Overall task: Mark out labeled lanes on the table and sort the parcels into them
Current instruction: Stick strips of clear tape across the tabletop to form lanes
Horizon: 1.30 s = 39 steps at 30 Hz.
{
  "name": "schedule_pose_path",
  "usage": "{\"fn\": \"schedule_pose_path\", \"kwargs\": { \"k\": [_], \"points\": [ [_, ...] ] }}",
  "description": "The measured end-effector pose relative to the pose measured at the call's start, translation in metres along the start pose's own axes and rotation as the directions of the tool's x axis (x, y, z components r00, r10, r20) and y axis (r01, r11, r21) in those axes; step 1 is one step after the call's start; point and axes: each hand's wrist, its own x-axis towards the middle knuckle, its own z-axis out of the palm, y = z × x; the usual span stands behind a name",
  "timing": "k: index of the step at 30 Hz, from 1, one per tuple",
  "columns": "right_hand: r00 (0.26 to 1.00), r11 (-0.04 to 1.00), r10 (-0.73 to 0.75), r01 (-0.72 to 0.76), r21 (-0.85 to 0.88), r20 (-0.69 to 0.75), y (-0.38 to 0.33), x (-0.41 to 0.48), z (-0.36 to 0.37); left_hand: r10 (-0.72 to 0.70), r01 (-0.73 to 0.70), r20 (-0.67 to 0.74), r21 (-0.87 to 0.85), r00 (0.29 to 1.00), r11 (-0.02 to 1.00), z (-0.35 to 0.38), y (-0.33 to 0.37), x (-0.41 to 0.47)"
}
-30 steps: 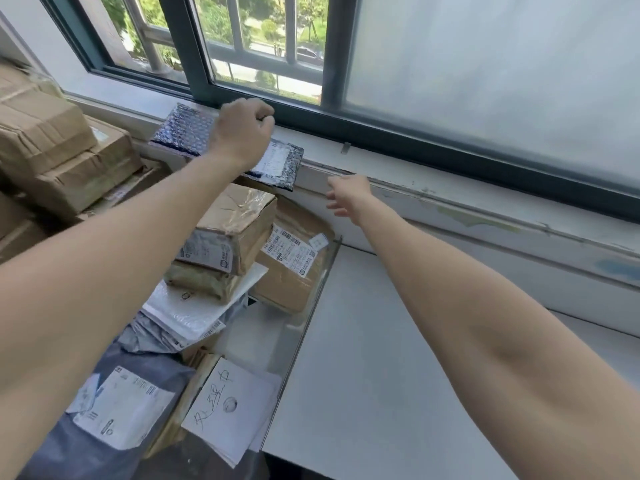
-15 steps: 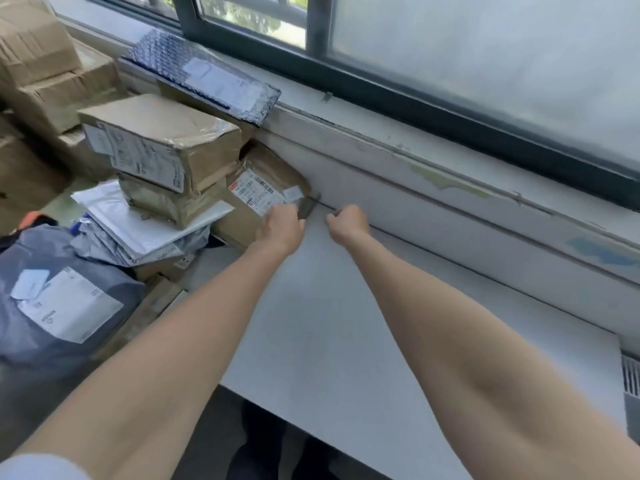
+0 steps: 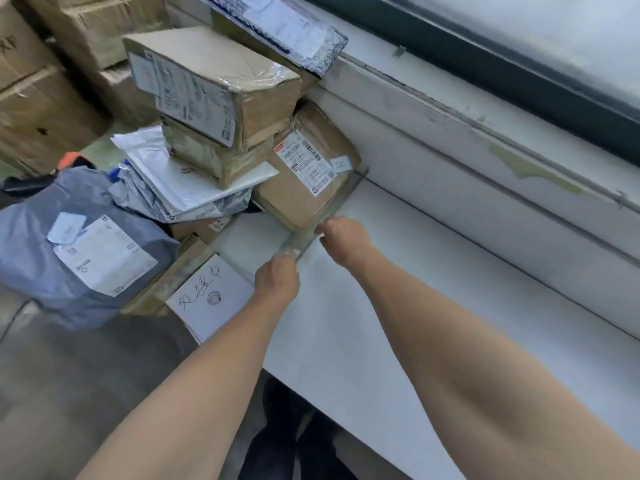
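Along the left end of the white table [image 3: 381,306], held a clear tape strip [image 3: 300,241] stretched from the far wall toward the near edge. Gripped its near end in the left hand [image 3: 277,276], fingers curled on it. Pinched it a little farther along with the right hand [image 3: 343,237], fingers closed on the strip. Just left of it, found a brown labelled parcel [image 3: 304,188], stacked cardboard boxes [image 3: 214,81] on white mailers [image 3: 194,181], a grey poly bag [image 3: 69,244] and a hand-lettered sheet [image 3: 211,296].

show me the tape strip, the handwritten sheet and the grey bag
tape strip [image 3: 337,202], head view, middle of the stretched length
handwritten sheet [image 3: 211,299], head view, centre by the writing
grey bag [image 3: 31,244], head view, bare plastic left of its label
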Motion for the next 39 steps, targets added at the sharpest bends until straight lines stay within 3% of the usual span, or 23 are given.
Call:
{"fn": "schedule_pose_path", "kwargs": {
  "k": [7, 20, 28, 34, 39],
  "points": [
    [0.978, 0.948, -0.201, 0.210, -0.240, 0.063, -0.012, 0.021, 0.000, 0.055, -0.055, -0.031, 0.004, 0.998, 0.998, 0.013, -0.009, 0.000],
    [0.971, 0.905, -0.169, 0.220, -0.364, 0.167, 0.009, 0.021, 0.006, 0.079, -0.080, -0.050, -0.008, 0.996, 0.997, 0.009, -0.011, -0.008],
    [0.922, 0.814, -0.357, 0.384, -0.435, 0.147, 0.017, 0.023, 0.008, 0.051, -0.054, -0.080, -0.033, 0.995, 0.998, 0.000, -0.011, -0.012],
    [0.932, 0.798, -0.285, 0.361, -0.483, 0.226, 0.021, 0.025, 0.008, 0.045, -0.062, -0.107, -0.164, 0.993, 0.984, 0.006, -0.022, -0.014],
    [0.941, 0.798, -0.271, 0.337, -0.500, 0.201, 0.023, 0.030, -0.002, 0.071, -0.110, -0.164, -0.242, 0.984, 0.964, -0.002, -0.024, -0.015]
  ]
}}
